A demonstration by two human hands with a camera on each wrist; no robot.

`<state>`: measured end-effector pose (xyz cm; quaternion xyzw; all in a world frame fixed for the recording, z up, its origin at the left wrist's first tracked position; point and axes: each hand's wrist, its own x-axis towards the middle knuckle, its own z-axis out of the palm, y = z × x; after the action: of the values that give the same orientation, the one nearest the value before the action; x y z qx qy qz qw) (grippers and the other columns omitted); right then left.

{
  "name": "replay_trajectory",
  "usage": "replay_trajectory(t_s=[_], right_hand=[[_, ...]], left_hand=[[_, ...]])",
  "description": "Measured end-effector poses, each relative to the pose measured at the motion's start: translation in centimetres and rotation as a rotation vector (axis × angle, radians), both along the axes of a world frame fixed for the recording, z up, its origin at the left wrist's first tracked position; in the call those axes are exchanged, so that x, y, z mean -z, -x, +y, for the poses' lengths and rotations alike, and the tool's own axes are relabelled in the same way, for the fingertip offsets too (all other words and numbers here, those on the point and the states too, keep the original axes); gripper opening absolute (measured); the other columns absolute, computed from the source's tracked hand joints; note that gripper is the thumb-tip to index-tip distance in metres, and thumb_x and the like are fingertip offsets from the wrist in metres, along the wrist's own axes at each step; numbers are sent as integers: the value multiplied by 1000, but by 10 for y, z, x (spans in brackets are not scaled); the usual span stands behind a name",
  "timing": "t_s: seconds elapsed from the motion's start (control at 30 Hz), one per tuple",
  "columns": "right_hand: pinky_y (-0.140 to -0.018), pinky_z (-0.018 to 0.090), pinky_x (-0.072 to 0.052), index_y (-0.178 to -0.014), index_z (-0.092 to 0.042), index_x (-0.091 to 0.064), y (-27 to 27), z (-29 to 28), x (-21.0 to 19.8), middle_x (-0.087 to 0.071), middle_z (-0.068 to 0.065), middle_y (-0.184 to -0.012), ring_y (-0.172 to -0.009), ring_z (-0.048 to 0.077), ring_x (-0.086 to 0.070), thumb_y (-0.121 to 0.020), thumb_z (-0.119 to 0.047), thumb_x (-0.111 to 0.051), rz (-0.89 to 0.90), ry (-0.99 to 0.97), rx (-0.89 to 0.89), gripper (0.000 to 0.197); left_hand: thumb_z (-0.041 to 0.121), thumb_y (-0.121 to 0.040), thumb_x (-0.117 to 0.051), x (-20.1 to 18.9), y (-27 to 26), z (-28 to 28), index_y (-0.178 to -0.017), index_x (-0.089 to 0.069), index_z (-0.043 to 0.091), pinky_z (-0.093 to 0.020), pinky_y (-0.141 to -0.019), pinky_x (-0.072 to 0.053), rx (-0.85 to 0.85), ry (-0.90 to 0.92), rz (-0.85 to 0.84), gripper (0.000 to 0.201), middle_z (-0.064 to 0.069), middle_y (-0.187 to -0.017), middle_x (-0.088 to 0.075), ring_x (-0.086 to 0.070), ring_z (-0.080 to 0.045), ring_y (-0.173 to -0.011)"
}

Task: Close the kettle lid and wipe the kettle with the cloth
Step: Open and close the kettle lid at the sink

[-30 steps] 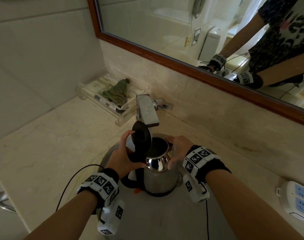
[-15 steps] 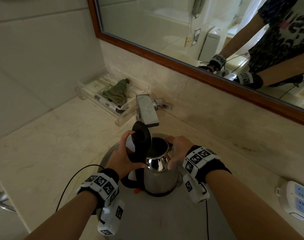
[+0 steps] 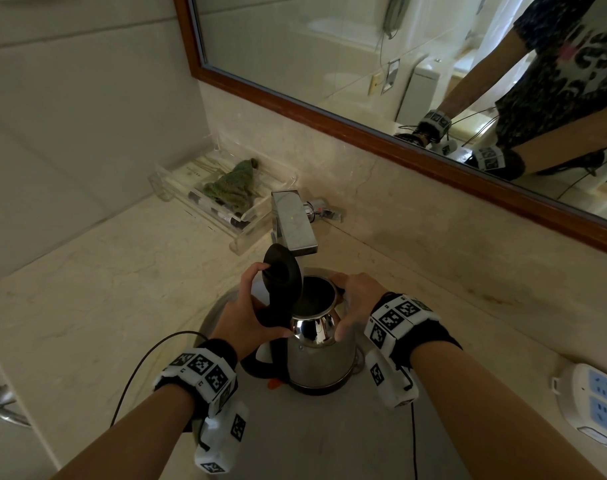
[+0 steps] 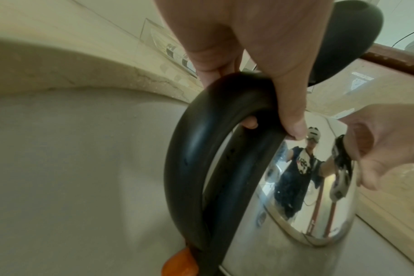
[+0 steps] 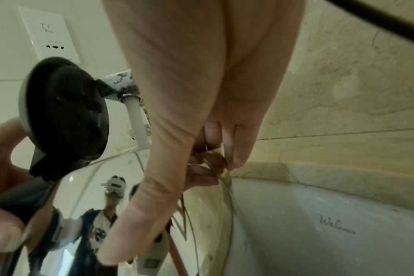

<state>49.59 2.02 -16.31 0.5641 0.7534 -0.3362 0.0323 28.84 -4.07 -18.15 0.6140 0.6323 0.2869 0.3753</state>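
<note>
A steel kettle (image 3: 321,362) stands in the sink basin (image 3: 329,441), its black lid (image 3: 282,271) swung up and open. My left hand (image 3: 250,313) grips the top of the black handle (image 4: 196,158), with the index finger reaching up behind the lid. My right hand (image 3: 355,299) holds the kettle's upper body, thumb on the shiny front and fingers curled over the far rim. In the right wrist view the lid (image 5: 66,112) stands upright to the left of my right hand (image 5: 201,93). A green cloth (image 3: 234,187) lies in a clear tray (image 3: 177,188) at the back left.
A square chrome faucet (image 3: 293,226) juts out just behind the lid. A white power strip (image 3: 598,400) lies on the counter at the right. A black cord (image 3: 139,362) loops over the counter on the left. A framed mirror hangs above the backsplash.
</note>
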Motion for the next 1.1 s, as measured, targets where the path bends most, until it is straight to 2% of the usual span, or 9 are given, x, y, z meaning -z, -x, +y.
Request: replay_trajectory(t_s=[0.13, 0.23, 0.37, 0.57, 0.83, 0.97, 1.1], right_hand=[[-95, 35, -49, -128, -26, -50, 0, 0, -1, -65, 0, -120, -114, 22, -59, -48, -20, -90, -12, 3, -2, 90], [-95, 37, -50, -127, -26, -50, 0, -1, -1, -65, -1, -119, -113, 21, -59, -47, -20, -90, -11, -5, 6, 90], [-93, 36, -51, -130, -26, -49, 0, -1, 0, -66, -1, -117, -111, 21, -60, -47, -21, -90, -14, -9, -1, 93], [-91, 37, -52, -128, -26, -50, 0, -2, 0, -66, -1, -115, -109, 21, -60, -46, -21, -89, -13, -15, 11, 91], [-94, 39, -52, -129, -25, -50, 0, -1, 0, -65, -1, -118, -111, 21, -60, -46, -22, -90, -19, -5, 14, 92], [-95, 39, -51, -128, -24, -51, 1, 0, 0, -65, 1, -120, -113, 23, -60, -47, -21, -91, -32, 2, 12, 91], [-96, 39, -50, -129, -24, -50, 1, 1, 0, -65, 1, -120, -113, 23, -59, -47, -23, -91, -27, 0, -5, 92]], left_hand=[[9, -59, -84, -1, 0, 0, -133, -14, 37, -11, -52, -43, 5, -2, -5, 105, 4, -70, -57, -56, -3, -65], [7, -60, -83, -2, -1, 0, -127, -13, 42, -10, -50, -45, 7, 3, -18, 103, 4, -71, -56, -55, -3, -65], [7, -59, -84, 0, -1, 1, -131, -14, 40, -12, -54, -43, -1, 3, -22, 105, 3, -73, -58, -57, -3, -67], [7, -58, -84, 2, 1, 1, -120, -11, 50, -13, -54, -45, 4, -12, -50, 105, 4, -74, -58, -58, -3, -68], [8, -59, -84, 1, 1, 1, -128, -13, 42, -11, -54, -44, 15, -1, -33, 104, 6, -74, -57, -57, -1, -68], [7, -59, -84, 1, 0, 1, -123, -11, 46, -10, -57, -43, 21, -12, -55, 104, 11, -78, -54, -55, 0, -70], [8, -59, -84, 2, 0, 1, -132, -14, 37, -11, -57, -44, 13, -3, -55, 106, 9, -77, -55, -55, 0, -69]])
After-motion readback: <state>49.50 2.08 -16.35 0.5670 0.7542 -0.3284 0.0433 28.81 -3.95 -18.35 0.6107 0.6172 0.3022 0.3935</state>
